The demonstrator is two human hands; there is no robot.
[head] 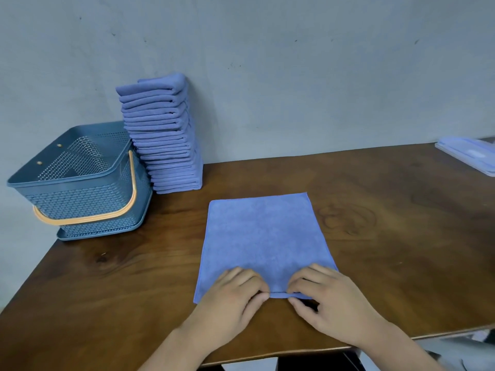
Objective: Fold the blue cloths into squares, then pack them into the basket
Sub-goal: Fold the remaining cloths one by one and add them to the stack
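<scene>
Lying flat mid-table, the soft blue microfibre cloth (263, 236) has its near hem pinched by both hands, left hand (230, 301) and right hand (330, 303), fingers curled onto it. Dark glossy wooden table (388, 236) underneath; a tall stack of folded blue cloths (163, 137) leans beside the perforated blue plastic basket (77, 188) with its orange handle.

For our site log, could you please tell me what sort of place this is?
Probably a plain indoor folding workstation: brown wooden table against a bare grey wall, tall stack of folded blue cloths.
</scene>
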